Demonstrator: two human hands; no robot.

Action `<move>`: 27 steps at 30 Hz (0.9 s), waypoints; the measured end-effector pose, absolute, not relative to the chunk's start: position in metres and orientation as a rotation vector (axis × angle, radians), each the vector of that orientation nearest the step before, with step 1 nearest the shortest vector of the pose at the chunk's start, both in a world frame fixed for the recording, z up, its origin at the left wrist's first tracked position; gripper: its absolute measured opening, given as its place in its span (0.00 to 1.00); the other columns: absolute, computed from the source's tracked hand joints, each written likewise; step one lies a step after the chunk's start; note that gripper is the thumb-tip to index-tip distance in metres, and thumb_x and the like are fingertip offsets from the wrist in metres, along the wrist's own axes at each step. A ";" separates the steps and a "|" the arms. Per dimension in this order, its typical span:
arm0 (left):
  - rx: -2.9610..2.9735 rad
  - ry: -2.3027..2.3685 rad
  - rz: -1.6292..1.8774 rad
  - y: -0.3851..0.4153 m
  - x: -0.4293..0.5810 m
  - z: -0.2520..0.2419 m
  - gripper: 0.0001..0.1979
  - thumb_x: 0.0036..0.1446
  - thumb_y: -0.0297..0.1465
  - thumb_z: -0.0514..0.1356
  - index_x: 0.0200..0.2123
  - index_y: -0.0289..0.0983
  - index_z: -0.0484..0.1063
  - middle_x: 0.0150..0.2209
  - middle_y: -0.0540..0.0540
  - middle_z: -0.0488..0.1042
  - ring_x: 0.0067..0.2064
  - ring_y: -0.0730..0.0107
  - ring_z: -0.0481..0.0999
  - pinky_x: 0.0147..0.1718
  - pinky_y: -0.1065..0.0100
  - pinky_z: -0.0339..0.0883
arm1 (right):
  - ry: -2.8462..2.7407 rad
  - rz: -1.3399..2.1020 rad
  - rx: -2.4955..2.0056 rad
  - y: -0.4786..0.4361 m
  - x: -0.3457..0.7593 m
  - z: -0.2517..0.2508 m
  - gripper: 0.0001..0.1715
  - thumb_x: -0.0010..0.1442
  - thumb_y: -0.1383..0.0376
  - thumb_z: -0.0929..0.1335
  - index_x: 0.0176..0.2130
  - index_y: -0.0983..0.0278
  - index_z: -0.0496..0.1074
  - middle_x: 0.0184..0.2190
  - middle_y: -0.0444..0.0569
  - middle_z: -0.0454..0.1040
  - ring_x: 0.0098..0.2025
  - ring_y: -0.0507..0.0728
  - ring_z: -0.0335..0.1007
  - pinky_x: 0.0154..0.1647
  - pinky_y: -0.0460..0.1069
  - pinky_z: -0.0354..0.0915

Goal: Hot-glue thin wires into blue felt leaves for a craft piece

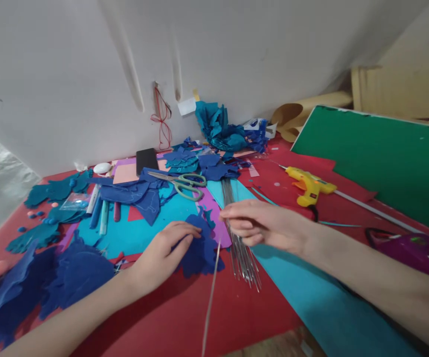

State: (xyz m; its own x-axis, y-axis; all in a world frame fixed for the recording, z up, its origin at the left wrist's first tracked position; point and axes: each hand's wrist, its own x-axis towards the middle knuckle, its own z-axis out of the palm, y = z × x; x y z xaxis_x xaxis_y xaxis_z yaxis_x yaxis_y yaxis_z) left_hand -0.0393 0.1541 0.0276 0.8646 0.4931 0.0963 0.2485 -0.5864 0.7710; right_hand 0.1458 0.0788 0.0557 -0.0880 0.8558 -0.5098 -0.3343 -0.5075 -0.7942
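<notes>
My right hand is closed in a pinch above a bundle of thin metal wires lying lengthwise on the table. From its fingertips a single thin wire runs down toward the near edge, though the join at the fingers is blurred. My left hand rests with loosely bent fingers at the edge of a dark blue felt piece, touching it. Under that felt lies a purple strip. Green-handled scissors lie partly open just beyond, on blue scraps.
A yellow glue gun lies at right, near a green board and a purple object. Markers, a black phone-like slab and cut blue felt lie left. Crumpled teal paper stands against the wall.
</notes>
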 end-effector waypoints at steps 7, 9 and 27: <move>1.899 0.687 0.359 0.161 -0.037 0.032 0.15 0.57 0.34 0.47 0.34 0.35 0.72 0.39 0.46 0.75 0.44 0.67 0.71 0.47 0.67 0.59 | -0.675 1.511 -1.224 0.079 0.119 0.057 0.11 0.45 0.67 0.68 0.20 0.66 0.59 0.11 0.35 0.55 0.12 0.42 0.48 0.11 0.39 0.42; 1.710 0.701 0.355 0.163 -0.038 0.033 0.16 0.57 0.35 0.47 0.33 0.35 0.72 0.36 0.46 0.76 0.42 0.69 0.73 0.46 0.69 0.61 | -0.713 1.403 -1.254 0.093 0.125 0.055 0.11 0.46 0.70 0.67 0.19 0.67 0.59 0.11 0.36 0.56 0.12 0.42 0.49 0.12 0.40 0.43; 1.309 0.800 0.495 0.158 -0.040 0.031 0.13 0.51 0.38 0.56 0.31 0.33 0.64 0.24 0.47 0.74 0.17 0.76 0.70 0.13 0.77 0.63 | -0.824 1.208 -1.413 0.116 0.134 0.047 0.07 0.50 0.68 0.66 0.23 0.67 0.64 0.14 0.39 0.59 0.14 0.43 0.51 0.13 0.42 0.47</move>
State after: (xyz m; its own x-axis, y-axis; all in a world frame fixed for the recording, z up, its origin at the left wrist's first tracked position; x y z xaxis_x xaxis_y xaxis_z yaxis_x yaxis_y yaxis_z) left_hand -0.0402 0.1581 0.0313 0.6452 0.7266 -0.2363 0.1128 0.2153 0.9700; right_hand 0.1342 0.1163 0.0472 0.2524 0.9388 -0.2344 -0.1240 -0.2088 -0.9701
